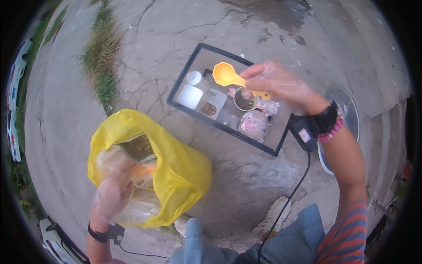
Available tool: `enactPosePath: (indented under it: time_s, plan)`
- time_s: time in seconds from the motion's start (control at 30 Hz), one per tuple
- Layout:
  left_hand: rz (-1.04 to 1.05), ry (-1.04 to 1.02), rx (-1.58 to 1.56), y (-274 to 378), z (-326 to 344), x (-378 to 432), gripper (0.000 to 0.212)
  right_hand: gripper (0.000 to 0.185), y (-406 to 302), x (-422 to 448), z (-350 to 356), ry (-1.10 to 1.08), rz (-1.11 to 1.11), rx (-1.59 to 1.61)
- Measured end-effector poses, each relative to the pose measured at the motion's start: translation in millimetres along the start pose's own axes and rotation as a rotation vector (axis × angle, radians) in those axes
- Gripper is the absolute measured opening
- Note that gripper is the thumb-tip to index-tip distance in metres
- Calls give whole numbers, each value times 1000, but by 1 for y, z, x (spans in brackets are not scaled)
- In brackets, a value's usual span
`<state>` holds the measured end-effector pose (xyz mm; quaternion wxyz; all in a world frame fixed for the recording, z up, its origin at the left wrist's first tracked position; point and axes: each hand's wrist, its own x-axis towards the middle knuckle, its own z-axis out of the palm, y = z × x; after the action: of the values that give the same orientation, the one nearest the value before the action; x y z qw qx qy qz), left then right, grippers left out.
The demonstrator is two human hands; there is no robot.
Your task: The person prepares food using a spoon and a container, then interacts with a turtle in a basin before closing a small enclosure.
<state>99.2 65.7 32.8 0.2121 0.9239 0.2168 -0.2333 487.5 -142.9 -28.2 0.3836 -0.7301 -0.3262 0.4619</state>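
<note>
My right hand (275,82), in a clear plastic glove, grips a yellow scoop (227,74) by its handle above a glass tank (216,122) with a black rim. My left hand (113,191), also gloved, is at the mouth of a yellow plastic bag (184,168), against clear inner plastic; its fingers are partly hidden and something orange lies beside them. Brown loose material (141,145) shows inside the bag. In the tank are a white container (190,96), a tray with brown bits (209,109), a round bowl (244,100) of dark material and pink-and-white fluffy clumps (254,124).
A clear plastic glove (270,170) lies on the cracked concrete below the tank. A mesh-like clear basket (354,109) stands at the right, behind my forearm. A black cable (298,184) hangs from my right wrist. Grass (104,56) grows through the paving at upper left.
</note>
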Motion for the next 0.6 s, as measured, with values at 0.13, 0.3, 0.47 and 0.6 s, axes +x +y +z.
enactPosePath:
  time_s: [0.13,0.3,0.47,0.6]
  plan:
    - [47,22,-28,-4,2,-1,49,31,-30,-14,16,-43,11,151]
    - [79,64,-62,-22,15,-9,39,28,-68,-20,59,-202,29,164]
    - [182,4,-91,-38,23,-11,51,23,-75,10,141,-253,-485,-89]
    - [251,71,-183,-42,25,-13,51,15,-88,36,220,-313,-756,-566]
